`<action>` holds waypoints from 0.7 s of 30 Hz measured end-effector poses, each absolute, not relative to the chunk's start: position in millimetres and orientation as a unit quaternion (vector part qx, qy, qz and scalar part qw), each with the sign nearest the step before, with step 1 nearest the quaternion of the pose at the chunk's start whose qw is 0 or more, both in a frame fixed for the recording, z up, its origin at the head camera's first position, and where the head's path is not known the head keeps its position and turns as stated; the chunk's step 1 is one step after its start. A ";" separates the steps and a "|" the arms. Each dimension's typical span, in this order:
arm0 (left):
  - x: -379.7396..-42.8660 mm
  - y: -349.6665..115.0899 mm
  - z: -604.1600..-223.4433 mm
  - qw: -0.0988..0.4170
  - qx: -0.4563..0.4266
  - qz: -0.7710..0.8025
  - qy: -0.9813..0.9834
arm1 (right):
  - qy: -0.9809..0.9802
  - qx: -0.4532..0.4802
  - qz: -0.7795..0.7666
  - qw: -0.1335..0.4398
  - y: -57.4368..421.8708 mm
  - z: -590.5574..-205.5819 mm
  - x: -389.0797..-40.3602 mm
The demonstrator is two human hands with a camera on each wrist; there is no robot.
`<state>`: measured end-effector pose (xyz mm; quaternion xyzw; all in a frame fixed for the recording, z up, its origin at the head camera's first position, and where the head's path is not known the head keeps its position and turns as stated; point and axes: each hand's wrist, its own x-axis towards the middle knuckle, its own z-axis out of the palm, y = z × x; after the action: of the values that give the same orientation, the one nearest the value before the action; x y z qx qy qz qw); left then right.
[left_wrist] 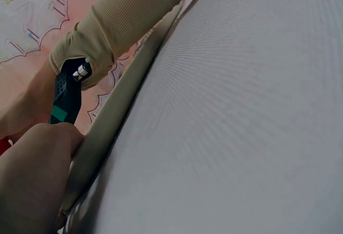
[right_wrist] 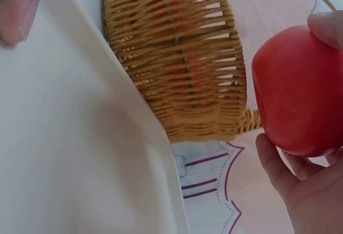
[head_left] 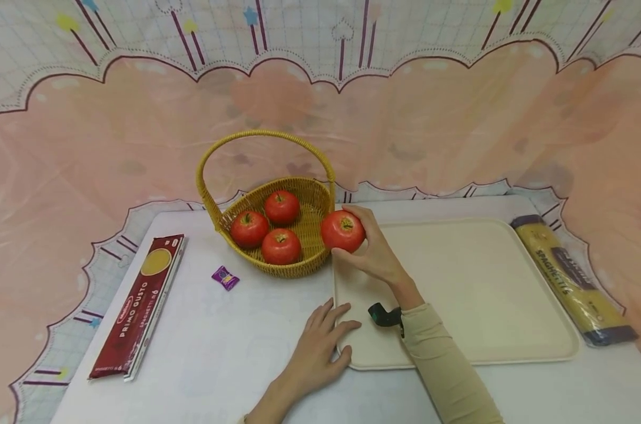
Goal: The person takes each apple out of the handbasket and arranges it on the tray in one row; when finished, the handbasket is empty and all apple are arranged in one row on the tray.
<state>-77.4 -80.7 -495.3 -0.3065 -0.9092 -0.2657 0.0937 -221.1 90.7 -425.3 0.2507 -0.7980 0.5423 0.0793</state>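
Observation:
My right hand [head_left: 370, 247] holds a red apple [head_left: 343, 231] between thumb and fingers, just off the right rim of a yellow wicker basket [head_left: 294, 271]. In the right wrist view the held apple [right_wrist: 300, 92] appears beside the woven basket wall [right_wrist: 177, 57]. Inside the basket lie three more apples [head_left: 281, 247], towards its left side. My left hand [head_left: 317, 347] rests with fingers spread at the left edge of a cream tray [head_left: 458, 294]. The left wrist view shows part of that hand [left_wrist: 35, 175] against the tray's side [left_wrist: 102, 143].
A red spaghetti pack [head_left: 137, 306] lies at the left of the white table [head_left: 209, 353]. A small purple wrapped candy [head_left: 225, 278] sits in front of the basket. Along the tray's right side is a yellow spaghetti bag [head_left: 571, 280]. The basket's tall handle [head_left: 264, 133] arches above it.

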 end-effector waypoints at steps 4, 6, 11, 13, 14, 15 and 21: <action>-77.0 -81.4 -496.6 0.090 -0.304 -0.265 -0.911 | -0.804 0.239 0.538 0.083 93.9 -427.6 -221.7; -77.4 -81.4 -497.0 0.090 -0.303 -0.265 -0.911 | -0.807 0.234 0.535 0.087 95.5 -428.8 -222.9; -76.7 -81.9 -497.9 0.083 -0.300 -0.267 -0.912 | -0.809 0.230 0.532 0.094 98.1 -431.2 -224.5; -76.1 -82.0 -497.7 0.078 -0.298 -0.268 -0.913 | -0.810 0.229 0.532 0.094 99.1 -432.2 -224.7; -75.8 -82.0 -497.6 0.076 -0.297 -0.269 -0.913 | -0.811 0.227 0.532 0.094 99.5 -432.5 -224.7; -75.7 -82.0 -497.2 0.075 -0.297 -0.269 -0.913 | -0.811 0.224 0.533 0.090 99.1 -428.4 -222.1; -76.0 -81.1 -496.0 0.076 -0.300 -0.271 -0.911 | -0.812 0.209 0.539 0.079 98.1 -409.2 -210.8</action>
<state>-76.0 -81.1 -496.0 -0.3003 -0.9113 -0.2711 0.0760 -210.8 98.1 -409.2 0.2093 -0.8118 0.5394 0.0785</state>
